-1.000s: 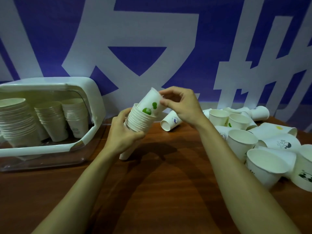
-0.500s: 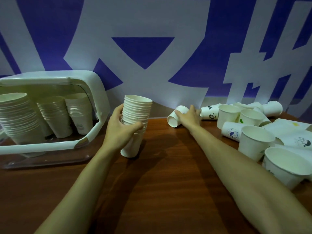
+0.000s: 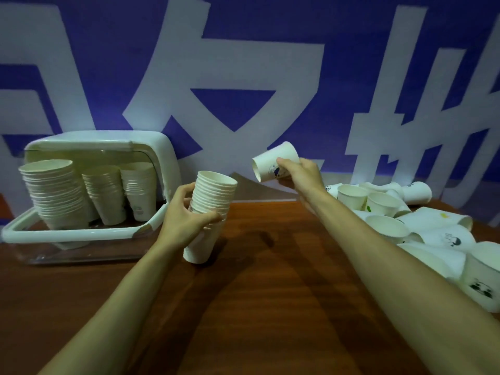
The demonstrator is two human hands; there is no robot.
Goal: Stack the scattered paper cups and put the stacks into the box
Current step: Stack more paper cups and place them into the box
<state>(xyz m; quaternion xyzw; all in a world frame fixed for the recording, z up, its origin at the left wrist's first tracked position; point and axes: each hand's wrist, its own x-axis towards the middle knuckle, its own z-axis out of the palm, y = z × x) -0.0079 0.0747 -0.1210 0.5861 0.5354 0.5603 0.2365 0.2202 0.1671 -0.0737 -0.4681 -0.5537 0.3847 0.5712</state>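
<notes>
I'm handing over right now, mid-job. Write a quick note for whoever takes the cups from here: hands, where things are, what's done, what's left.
Left hand grips the growing stack, which is tilted with its mouth up, beside the box.
Right hand holds a single cup in the air, on its side, mouth toward the stack, not yet nested.
Done: three stacks stand in the box.
Left: nest this cup, stack the loose cups on the right of the table, then box the stacks.

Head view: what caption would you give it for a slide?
Left hand grips a cup stack; right hand holds a single cup, box nearby.
</notes>
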